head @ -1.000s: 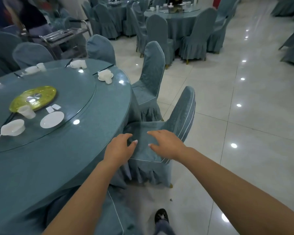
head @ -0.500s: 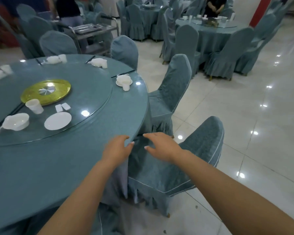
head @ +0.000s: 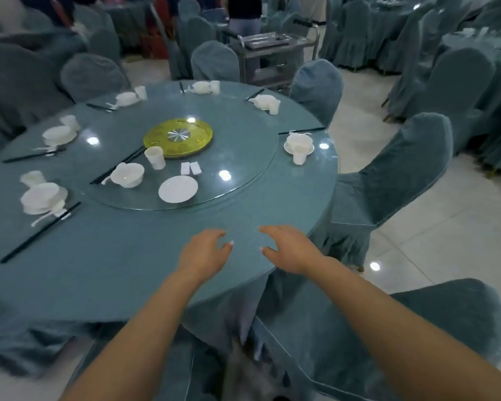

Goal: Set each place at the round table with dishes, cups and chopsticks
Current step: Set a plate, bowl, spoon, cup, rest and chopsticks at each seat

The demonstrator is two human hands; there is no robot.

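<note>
The round table [head: 104, 261] wears a teal cloth. My left hand [head: 203, 251] and my right hand [head: 289, 248] hover over its near edge, fingers loosely spread, holding nothing. On the glass turntable [head: 243, 157] lie a white plate [head: 178, 189], a white bowl with a spoon [head: 128, 174], a white cup [head: 155, 158], black chopsticks [head: 117, 165] and two small white rests [head: 190, 168]. Set places ring the rim, among them one at the right [head: 299, 146] and one at the left [head: 44, 197] with chopsticks [head: 41, 232].
Teal-covered chairs stand around the table, one at the right [head: 394, 175] and one at my lower right [head: 417, 331]. A yellow disc [head: 178, 136] marks the turntable's centre. A metal service cart [head: 272, 53] stands behind the table, with a person behind it. More covered tables fill the room.
My view has swung left from the chairs onto the table. Both hands have left the chair seat and table edge and now hover over the cloth.
</note>
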